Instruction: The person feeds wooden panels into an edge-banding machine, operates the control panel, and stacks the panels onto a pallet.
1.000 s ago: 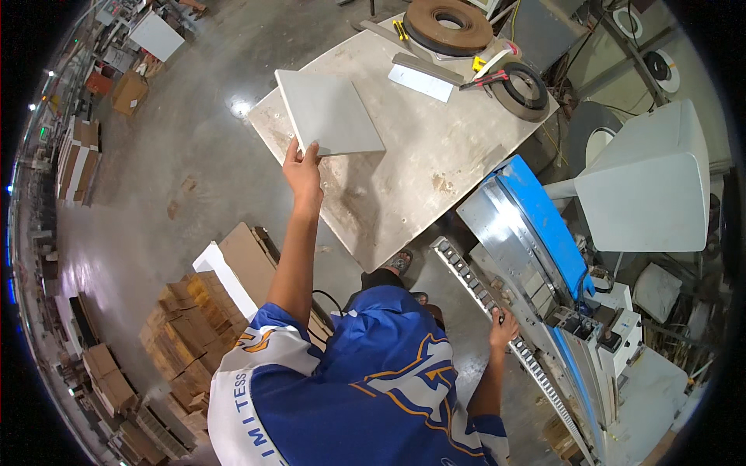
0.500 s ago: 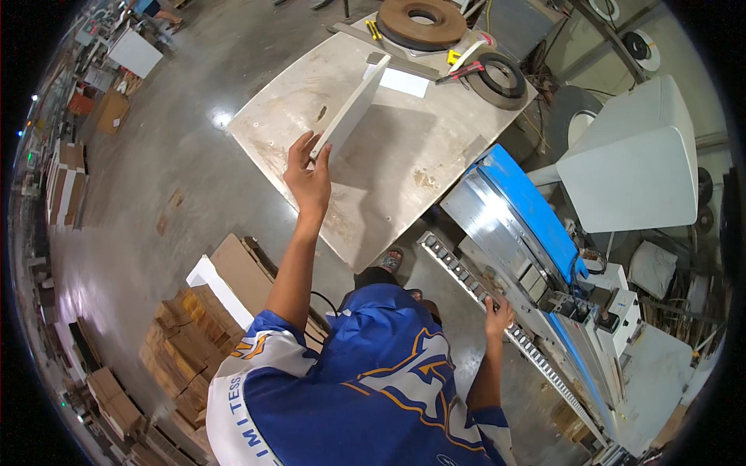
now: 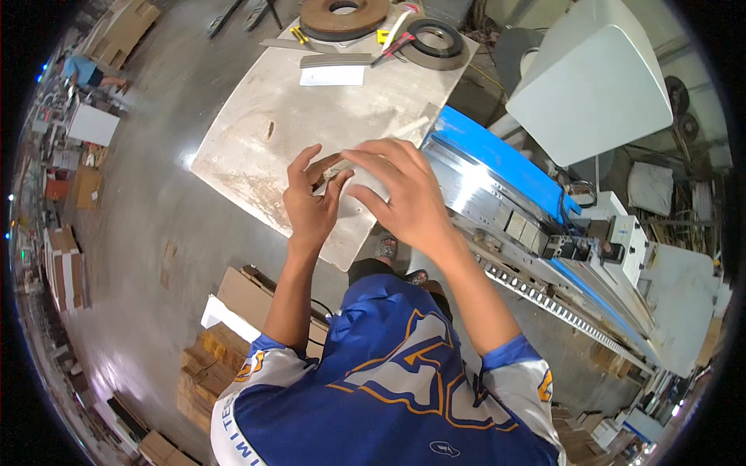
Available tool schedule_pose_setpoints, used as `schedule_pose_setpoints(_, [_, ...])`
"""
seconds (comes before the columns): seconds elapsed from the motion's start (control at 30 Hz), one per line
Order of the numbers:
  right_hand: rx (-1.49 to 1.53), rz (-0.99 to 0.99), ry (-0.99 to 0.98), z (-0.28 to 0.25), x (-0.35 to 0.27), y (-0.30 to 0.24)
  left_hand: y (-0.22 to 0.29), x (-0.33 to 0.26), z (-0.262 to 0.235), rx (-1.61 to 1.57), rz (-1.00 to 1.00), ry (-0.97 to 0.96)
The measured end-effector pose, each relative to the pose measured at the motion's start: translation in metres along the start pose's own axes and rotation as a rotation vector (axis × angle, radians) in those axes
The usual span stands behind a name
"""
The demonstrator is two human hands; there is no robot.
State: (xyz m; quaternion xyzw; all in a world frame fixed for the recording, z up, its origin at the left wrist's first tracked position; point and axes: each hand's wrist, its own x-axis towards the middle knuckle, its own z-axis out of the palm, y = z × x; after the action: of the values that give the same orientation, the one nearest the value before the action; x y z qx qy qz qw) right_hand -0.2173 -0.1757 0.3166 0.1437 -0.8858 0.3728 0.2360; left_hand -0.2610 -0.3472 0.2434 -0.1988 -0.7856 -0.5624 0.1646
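A thin white panel (image 3: 413,126) is held over the near part of the table, seen almost edge-on and largely covered by my hands. My left hand (image 3: 311,199) pinches its near end between thumb and fingers. Curved over the same end from the right is my right hand (image 3: 402,190), its fingertips close to those of the left. The panel's lower part is hard to make out against the pale tabletop (image 3: 241,140).
On the table's far side lie rolls of brown (image 3: 318,22) and black (image 3: 415,35) edging, a red-handled tool (image 3: 395,48) and a white sheet (image 3: 332,75). A blue-covered machine (image 3: 497,159) stands to the right, stacked cardboard (image 3: 210,361) at lower left.
My right hand has left the machine's roller rail and come to the panel beside my left hand. The panel has swung toward the right. My view has shifted, too.
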Motion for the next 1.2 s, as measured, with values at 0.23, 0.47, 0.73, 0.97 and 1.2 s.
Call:
schedule_pose_setpoints(0.23, [0.191,0.186,-0.103,-0.008,0.003,0.017,0.013,0.005,0.014,-0.024,-0.027,-0.178])
schedule_pose_setpoints(0.47, [0.344,0.274,-0.137,-0.019,0.000,0.051,0.024,0.021,0.033,0.018,0.004,-0.263])
schedule_pose_setpoints(0.73, [0.770,0.485,0.103,-0.023,-0.025,0.077,0.037,0.027,0.052,-0.041,0.092,-0.316])
schedule_pose_setpoints(0.97, [0.368,0.394,0.164,-0.083,-0.024,0.073,0.026,0.032,0.040,-0.061,-0.043,-0.211])
schedule_pose_setpoints(1.2, [-0.007,0.464,-0.360,-0.068,-0.005,0.029,0.034,0.015,0.054,0.010,0.058,-0.313])
